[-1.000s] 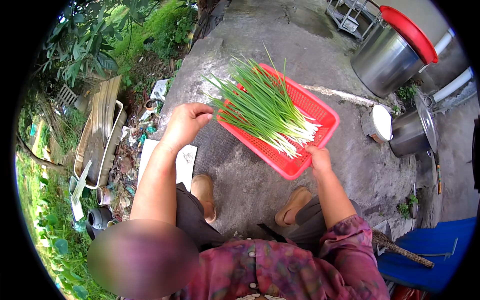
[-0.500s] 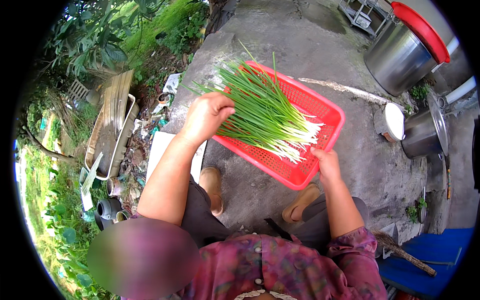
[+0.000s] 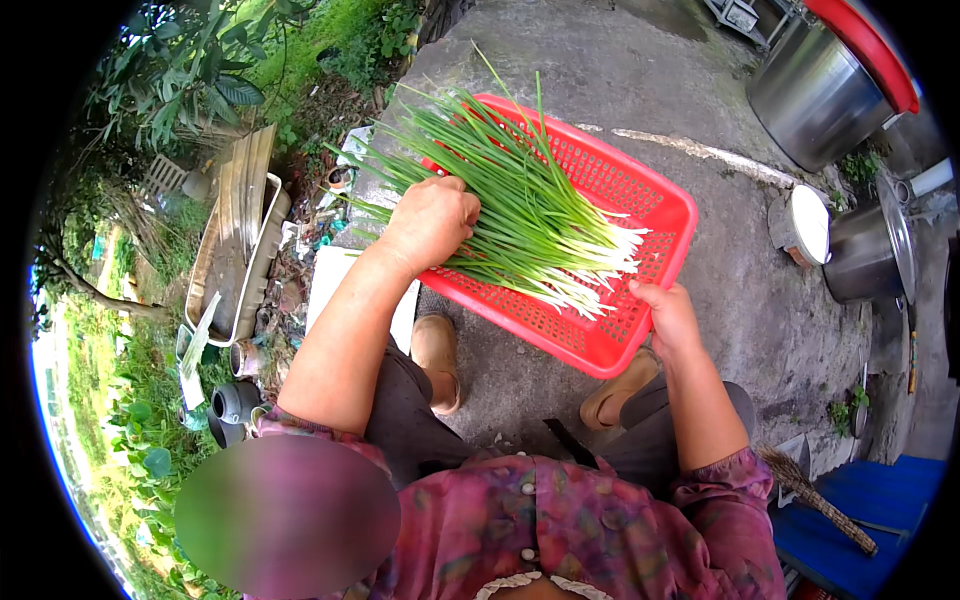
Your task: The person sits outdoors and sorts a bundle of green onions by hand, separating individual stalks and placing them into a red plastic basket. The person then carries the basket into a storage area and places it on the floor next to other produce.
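A heap of green onions (image 3: pixel 530 190) lies in a red perforated plastic basket (image 3: pixel 672 240), white ends toward the right and green tops spilling over the left rim. My left hand (image 3: pixel 435 220) is closed on the green leaves at the basket's left side, its fingertips partly hidden among them. At the right, near corner, my right hand (image 3: pixel 665 318) grips the rim, thumb on the inner side and fingers underneath out of sight. The basket is held tilted in front of me, above the concrete.
Below the basket are my tan shoes (image 3: pixel 436 352) on concrete ground. Large steel pots (image 3: pixel 820 95) and a white-lidded bucket (image 3: pixel 808 225) stand at right. A long basin (image 3: pixel 235 290), debris and plants line the left. A straw broom (image 3: pixel 820 500) lies at lower right.
My left hand has shifted slightly right and down into the green onion leaves, its fingers more curled. My right hand still holds the basket's corner. The whole view has shifted a little.
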### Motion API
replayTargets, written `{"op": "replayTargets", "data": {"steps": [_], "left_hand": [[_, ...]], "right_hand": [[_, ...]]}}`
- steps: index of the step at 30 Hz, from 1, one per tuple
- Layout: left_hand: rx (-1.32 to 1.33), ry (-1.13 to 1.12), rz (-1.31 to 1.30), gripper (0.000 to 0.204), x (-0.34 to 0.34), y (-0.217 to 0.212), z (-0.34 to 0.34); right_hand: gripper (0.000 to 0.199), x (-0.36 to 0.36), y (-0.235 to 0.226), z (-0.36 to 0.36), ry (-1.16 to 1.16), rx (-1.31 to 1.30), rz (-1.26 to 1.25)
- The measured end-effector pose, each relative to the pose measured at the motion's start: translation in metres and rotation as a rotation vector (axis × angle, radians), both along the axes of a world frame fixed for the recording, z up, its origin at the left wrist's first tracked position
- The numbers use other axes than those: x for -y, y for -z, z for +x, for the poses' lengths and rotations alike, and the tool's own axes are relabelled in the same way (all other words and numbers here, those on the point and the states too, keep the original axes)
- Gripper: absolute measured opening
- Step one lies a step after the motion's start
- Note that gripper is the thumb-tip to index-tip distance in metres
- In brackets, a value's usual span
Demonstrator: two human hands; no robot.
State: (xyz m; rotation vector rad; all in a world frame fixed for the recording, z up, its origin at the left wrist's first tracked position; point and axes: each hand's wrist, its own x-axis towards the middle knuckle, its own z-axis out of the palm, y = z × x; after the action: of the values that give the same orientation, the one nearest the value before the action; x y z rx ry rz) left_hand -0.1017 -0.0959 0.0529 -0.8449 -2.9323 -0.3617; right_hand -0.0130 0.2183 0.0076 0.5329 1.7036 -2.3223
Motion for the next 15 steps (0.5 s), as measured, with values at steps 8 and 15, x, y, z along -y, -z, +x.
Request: {"op": "replayTargets", "data": {"steps": [8,15], "left_hand": [[-0.036,-0.018,-0.01,0.013,0.001,0.007,-0.001],[-0.056,0.012,0.042,0.006,-0.011,-0.007,0.006]], "right_hand": [[0.03,0.001,-0.002,0.003,0.009,-0.005,0.007],[0.029,0.0,0.0,0.002,0.009,-0.007,0.007]]}}
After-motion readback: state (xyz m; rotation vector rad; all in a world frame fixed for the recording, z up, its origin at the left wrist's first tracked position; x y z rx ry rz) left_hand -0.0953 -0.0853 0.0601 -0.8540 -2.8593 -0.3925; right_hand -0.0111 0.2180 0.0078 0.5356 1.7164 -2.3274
